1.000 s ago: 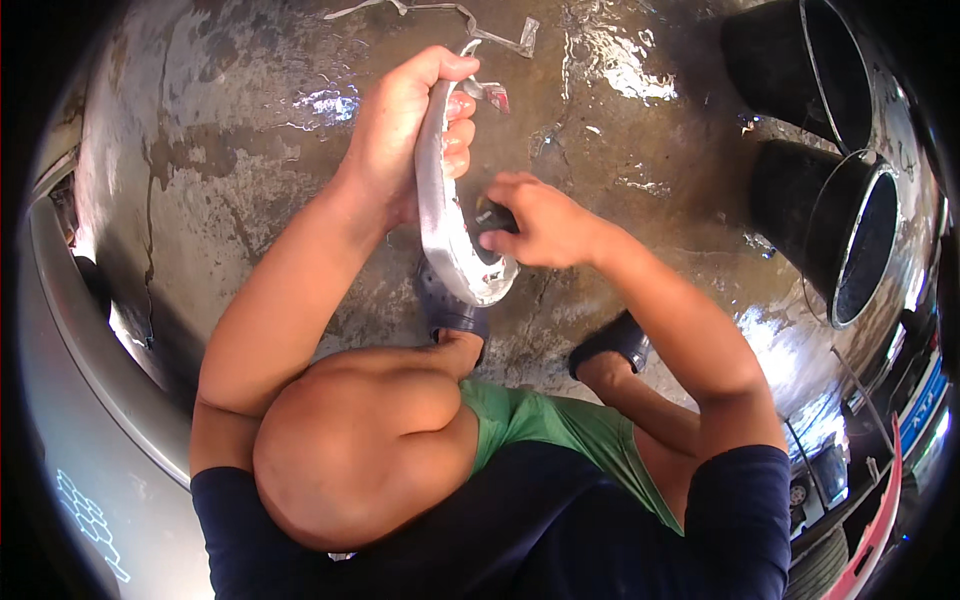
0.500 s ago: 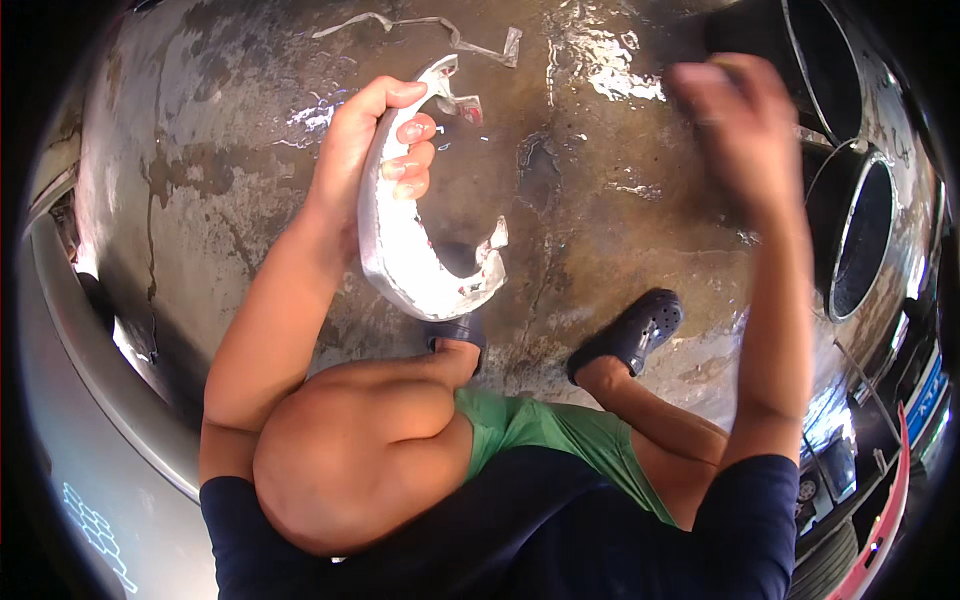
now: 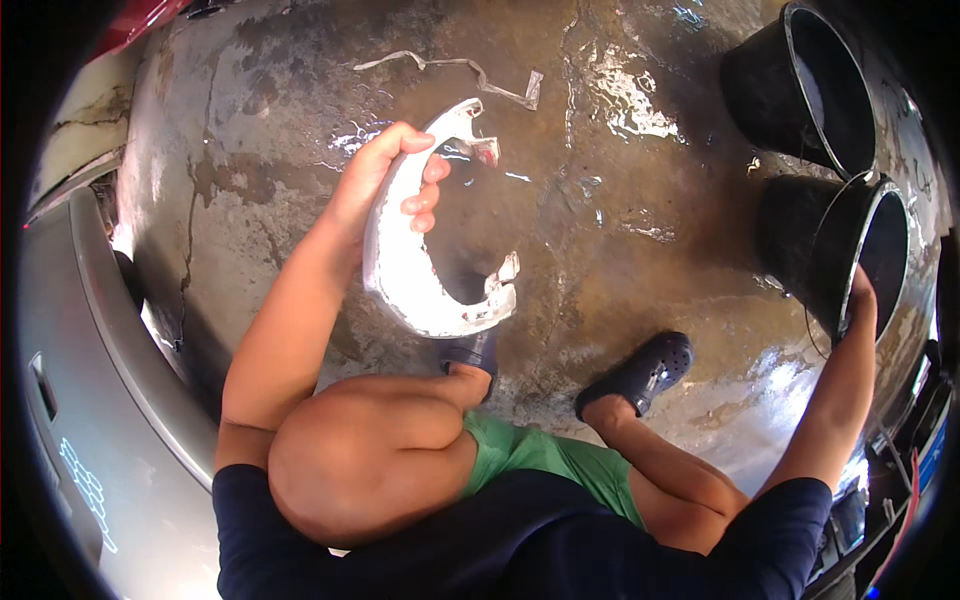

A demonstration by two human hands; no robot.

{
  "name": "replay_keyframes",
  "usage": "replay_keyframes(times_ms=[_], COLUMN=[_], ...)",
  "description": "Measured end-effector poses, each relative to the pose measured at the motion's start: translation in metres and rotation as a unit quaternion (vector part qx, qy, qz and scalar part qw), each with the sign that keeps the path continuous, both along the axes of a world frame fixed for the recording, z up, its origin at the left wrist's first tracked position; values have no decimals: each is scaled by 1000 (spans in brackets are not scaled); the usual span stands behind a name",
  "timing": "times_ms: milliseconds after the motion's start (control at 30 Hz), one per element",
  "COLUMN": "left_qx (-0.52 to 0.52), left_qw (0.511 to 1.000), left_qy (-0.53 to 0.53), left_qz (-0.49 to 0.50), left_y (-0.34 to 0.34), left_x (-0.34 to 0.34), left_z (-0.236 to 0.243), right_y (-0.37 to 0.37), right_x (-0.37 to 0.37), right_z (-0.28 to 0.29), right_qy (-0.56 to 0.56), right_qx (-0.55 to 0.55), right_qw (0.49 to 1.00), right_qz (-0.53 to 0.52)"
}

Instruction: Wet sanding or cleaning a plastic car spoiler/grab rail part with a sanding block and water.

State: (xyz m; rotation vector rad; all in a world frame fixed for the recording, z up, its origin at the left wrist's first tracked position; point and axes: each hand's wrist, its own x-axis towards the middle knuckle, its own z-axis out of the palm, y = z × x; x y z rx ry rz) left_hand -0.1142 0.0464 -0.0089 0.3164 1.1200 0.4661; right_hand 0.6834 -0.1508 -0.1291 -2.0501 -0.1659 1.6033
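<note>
My left hand [image 3: 400, 180] is closed around the upper part of a C-shaped, white and silver curved part [image 3: 408, 275]. Its fingers wrap the inner edge and the thumb lies along the top. Small bracket-like tabs stick out at both ends of the part, and its open side faces right. At the right, my right forearm [image 3: 835, 390] reaches into the nearer black bucket [image 3: 810, 235]. The bucket's wall and rim hide my right hand past the wrist, so its fingers and anything in them do not show.
Another black bucket [image 3: 760, 95] stands just beyond. On the wet concrete floor [image 3: 660, 280] lies a crumpled pale strip [image 3: 470, 65]. A grey vehicle panel [image 3: 130, 400] curves along the left. My feet in dark clogs [image 3: 650, 370] are close below the curved part.
My right hand has moved right and down from above the floor into the nearer bucket. My left hand keeps its hold on the curved part. The view has shifted, showing more of the buckets.
</note>
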Motion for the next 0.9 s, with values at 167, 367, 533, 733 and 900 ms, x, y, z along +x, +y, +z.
replay_keyframes(times_ms=[167,367,533,733,900], left_qx=[-1,71,18,60,93], left_qw=[979,973,982,984,977], left_qy=[165,132,138,75,51], left_qz=[-124,-177,-125,-152,-184], left_y=[8,22,20,22,19], left_x=[-39,-75,-72,-74,-58], left_z=[20,-9,-11,-13,-20], right_y=[29,28,39,95,133], right_x=[-79,-3,-69,-266,-555], right_z=[12,27,73,200,165], right_qy=[-16,-29,-43,-183,9], right_qx=[61,25,293,297,353], right_qw=[995,989,955,919,790], right_qz=[76,146,-19,182,502])
